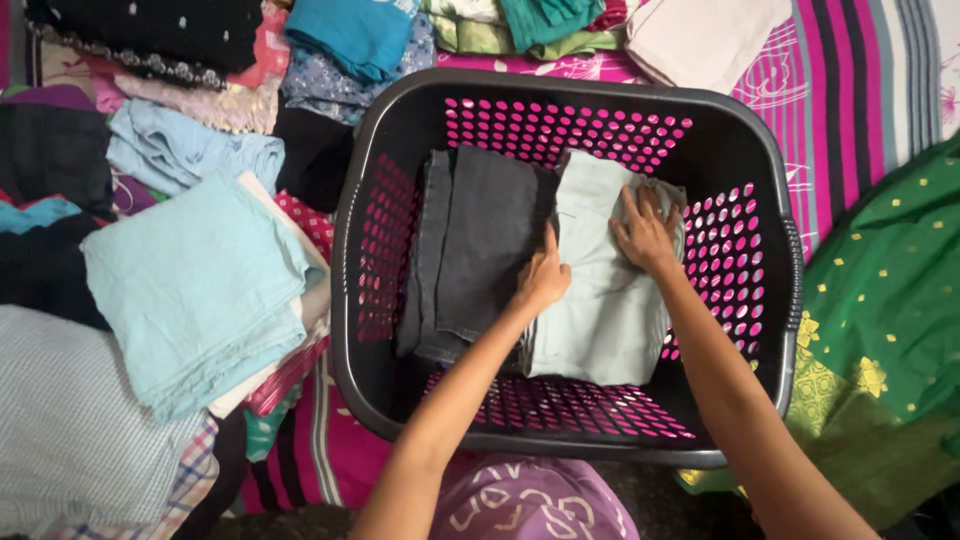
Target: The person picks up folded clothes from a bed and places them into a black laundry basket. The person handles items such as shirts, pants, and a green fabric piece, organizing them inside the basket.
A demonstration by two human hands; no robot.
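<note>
Pale grey-green cotton, a folded garment [610, 300], is lying inside the dark grey plastic laundry basket [770, 150] with round holes, against its right wall. The right hand [648, 232] is pressing flat on the garment's upper part, fingers spread and open. The left hand [545, 275] is resting with straight fingers along the garment's left edge, tucking into the gap beside the folded dark grey trousers [480, 250] that are filling the basket's left half. Neither hand is gripping. The cloth is looking soft, light and limp, likely to unfold if lifted by one corner, so it is best taken under both long folded edges. Outside the basket's left rim, a folded light blue cloth [190, 280] is topping a pile of clothes on the striped pink bedsheet [860, 80].
</note>
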